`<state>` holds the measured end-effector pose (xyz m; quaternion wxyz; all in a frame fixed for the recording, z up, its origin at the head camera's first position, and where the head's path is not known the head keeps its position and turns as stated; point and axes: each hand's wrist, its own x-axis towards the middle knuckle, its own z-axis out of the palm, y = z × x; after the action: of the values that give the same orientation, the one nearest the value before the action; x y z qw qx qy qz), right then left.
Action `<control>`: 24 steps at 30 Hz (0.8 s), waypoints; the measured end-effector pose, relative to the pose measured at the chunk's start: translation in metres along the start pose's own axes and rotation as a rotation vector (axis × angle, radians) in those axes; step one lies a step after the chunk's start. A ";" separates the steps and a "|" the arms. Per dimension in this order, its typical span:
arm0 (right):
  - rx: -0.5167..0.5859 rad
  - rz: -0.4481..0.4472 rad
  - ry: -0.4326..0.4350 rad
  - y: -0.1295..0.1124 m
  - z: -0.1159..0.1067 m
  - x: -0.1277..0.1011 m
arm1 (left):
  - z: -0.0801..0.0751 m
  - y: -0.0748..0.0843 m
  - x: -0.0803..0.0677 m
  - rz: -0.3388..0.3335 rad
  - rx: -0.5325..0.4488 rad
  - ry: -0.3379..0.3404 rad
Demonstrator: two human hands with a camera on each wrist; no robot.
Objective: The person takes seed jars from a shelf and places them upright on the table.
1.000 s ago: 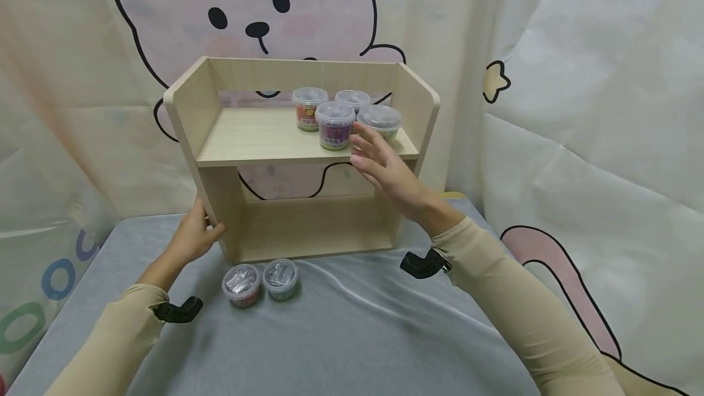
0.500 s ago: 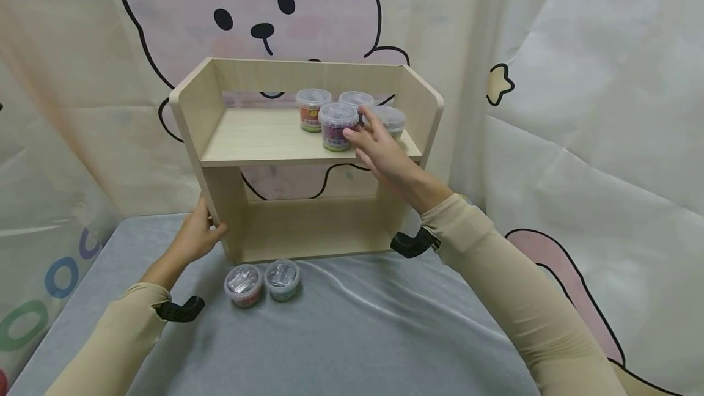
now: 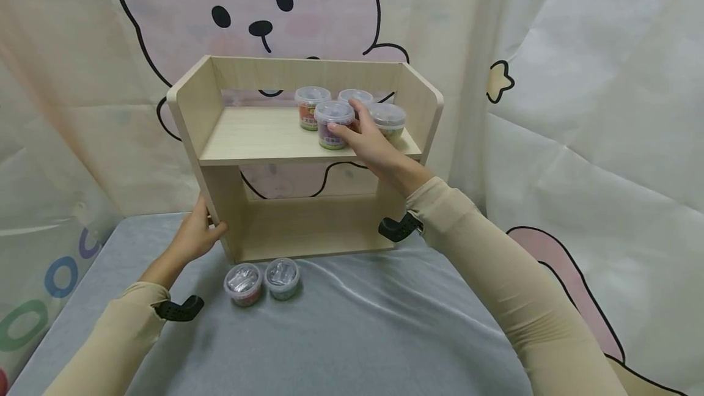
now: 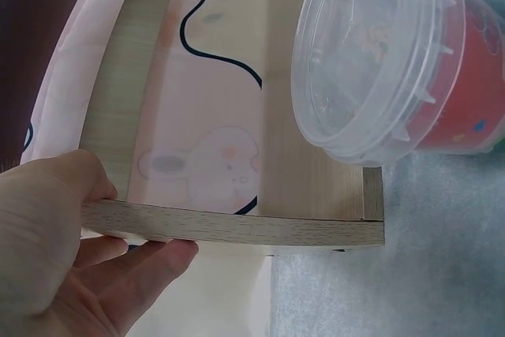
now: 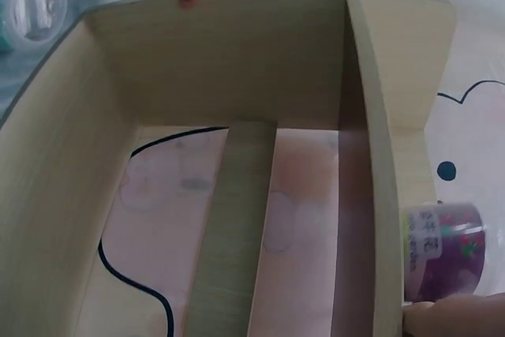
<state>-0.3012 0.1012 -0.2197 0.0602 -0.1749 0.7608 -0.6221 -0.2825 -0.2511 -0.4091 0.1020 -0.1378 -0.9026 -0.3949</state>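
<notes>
A small two-tier wooden shelf (image 3: pixel 258 133) stands on the table. My left hand (image 3: pixel 189 238) grips the edge of its left side panel, thumb on one face and fingers on the other in the left wrist view. On the upper board, my right hand (image 3: pixel 379 148) holds a clear-lidded plastic tub with a purple label (image 3: pixel 329 134), thumb at its front and index finger behind. Beside it are an orange-labelled tub (image 3: pixel 308 116), a tub (image 3: pixel 354 95) partly hidden behind the fingers, and a wider tub (image 3: pixel 389 118) to the right.
Two more lidded tubs, one reddish (image 3: pixel 243 284) and one greenish (image 3: pixel 282 278), stand on the grey cloth (image 3: pixel 330 335) before the shelf's left front corner. A printed curtain (image 3: pixel 451 66) hangs close behind the shelf.
My right hand has moved left from beside the wider tub and closed round the purple-labelled tub, which has shifted slightly left. The left hand stays on the side panel.
</notes>
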 end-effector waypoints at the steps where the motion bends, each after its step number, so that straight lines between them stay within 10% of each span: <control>1: -0.022 0.003 0.006 -0.001 0.000 0.001 | 0.000 0.000 0.000 0.000 0.004 0.003; 24: -0.012 -0.045 -0.071 0.006 -0.006 0.009 | 0.001 -0.002 -0.001 0.013 0.019 0.007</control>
<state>-0.3129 0.1042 -0.2234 0.0720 -0.2145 0.7576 -0.6122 -0.2827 -0.2521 -0.4116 0.1088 -0.1413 -0.9051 -0.3859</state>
